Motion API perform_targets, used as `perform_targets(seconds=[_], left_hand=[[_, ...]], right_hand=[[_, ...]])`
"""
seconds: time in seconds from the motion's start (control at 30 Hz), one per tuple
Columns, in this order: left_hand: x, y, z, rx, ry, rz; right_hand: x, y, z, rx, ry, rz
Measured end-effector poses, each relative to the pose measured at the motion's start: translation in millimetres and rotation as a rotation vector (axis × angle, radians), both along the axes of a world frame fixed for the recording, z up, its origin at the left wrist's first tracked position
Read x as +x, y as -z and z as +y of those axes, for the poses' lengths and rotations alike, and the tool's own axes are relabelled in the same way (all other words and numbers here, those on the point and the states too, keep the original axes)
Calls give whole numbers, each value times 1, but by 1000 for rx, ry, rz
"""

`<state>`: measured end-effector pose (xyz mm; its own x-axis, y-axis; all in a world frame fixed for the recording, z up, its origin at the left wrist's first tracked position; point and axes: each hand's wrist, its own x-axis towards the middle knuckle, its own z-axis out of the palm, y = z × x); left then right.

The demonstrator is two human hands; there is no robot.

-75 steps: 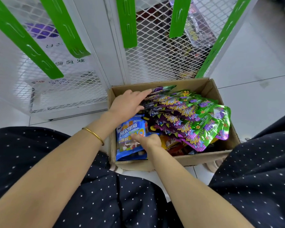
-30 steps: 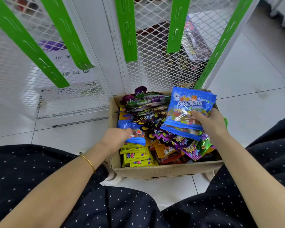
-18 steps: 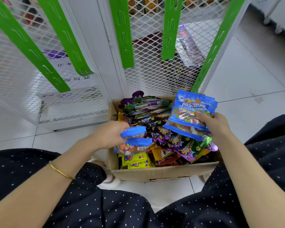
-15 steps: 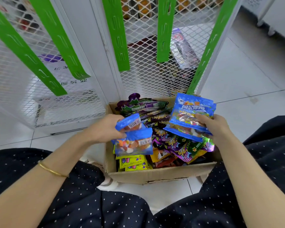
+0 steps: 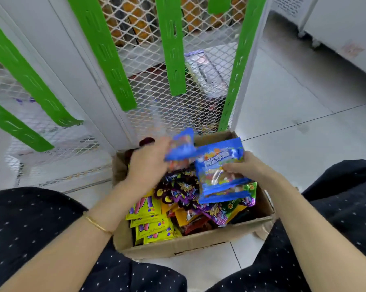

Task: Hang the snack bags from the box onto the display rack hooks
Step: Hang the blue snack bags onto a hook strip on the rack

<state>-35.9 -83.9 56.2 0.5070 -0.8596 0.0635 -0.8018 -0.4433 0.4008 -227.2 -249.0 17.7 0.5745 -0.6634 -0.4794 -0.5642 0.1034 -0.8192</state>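
A cardboard box (image 5: pixel 177 246) on the floor between my knees holds several snack bags, yellow ones (image 5: pixel 148 220) at the front left and purple-green ones (image 5: pixel 188 192) in the middle. My left hand (image 5: pixel 148 165) grips a blue snack bag (image 5: pixel 181 147), blurred by motion, above the box's back edge. Beside it, my right hand (image 5: pixel 247 167) holds another blue snack bag (image 5: pixel 218 175) over the box's right half. The two blue bags nearly touch. Behind the box stands the white mesh display rack (image 5: pixel 171 114) with green hook strips (image 5: pixel 173 49).
More green strips (image 5: pixel 28 76) hang on the rack's left panel. Goods show dimly behind the mesh. Light floor tiles (image 5: pixel 293 127) spread out to the right, with a white cabinet (image 5: pixel 342 24) at the far right. My dark dotted trousers (image 5: pixel 30 228) flank the box.
My left hand lifted a second blue bag out of the box's left side and brought it up and right, next to the bag in my right hand. The view tilted upward.
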Motion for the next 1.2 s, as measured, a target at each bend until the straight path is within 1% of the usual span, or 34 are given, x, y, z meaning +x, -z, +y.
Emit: perform_targets(seconds=[0.03, 0.07, 0.13, 0.2, 0.27, 0.3, 0.33, 0.43, 0.53, 0.6, 0.67, 0.77, 0.9, 0.97, 1.03, 1.13, 1.2], left_hand=[[-8, 14, 3, 153, 116, -109], [-18, 27, 7, 267, 225, -176], [-31, 46, 14, 389, 341, -222], [-35, 54, 19, 437, 363, -214], [-36, 57, 26, 487, 383, -184], [-35, 57, 29, 507, 384, -147], [-35, 55, 31, 523, 377, -98], [-30, 45, 30, 520, 328, 67], [-26, 40, 26, 470, 290, 182], [-29, 41, 26, 456, 296, 189], [-32, 42, 27, 418, 290, 152], [-32, 41, 24, 345, 265, 114], [-24, 41, 15, 258, 184, 219], [-20, 42, 8, 228, 149, 240], [-19, 44, 2, 220, 137, 219], [-22, 50, -2, 274, 184, 37], [-23, 52, -1, 277, 196, -39]], right_hand=[[4, 4, -1, -79, 8, -8], [8, 8, 0, -154, 13, 2], [11, 17, 0, -230, -81, 145], [10, 23, 3, -230, -189, 266], [6, 24, 6, -224, -237, 317], [4, 26, 8, -240, -222, 317], [3, 28, 9, -279, -163, 286], [-1, 23, 15, -378, 93, 65], [-7, 19, 13, -284, 207, -86], [-13, 10, 12, -176, 288, -143], [-18, 4, 6, -94, 376, -197], [-21, -1, -5, -55, 450, -268], [-16, -5, -11, -3, 499, -299], [-14, -3, -12, 20, 545, -321], [-12, 0, -13, 47, 599, -348], [-8, 4, -13, 60, 664, -387], [-6, 5, -14, 56, 680, -403]])
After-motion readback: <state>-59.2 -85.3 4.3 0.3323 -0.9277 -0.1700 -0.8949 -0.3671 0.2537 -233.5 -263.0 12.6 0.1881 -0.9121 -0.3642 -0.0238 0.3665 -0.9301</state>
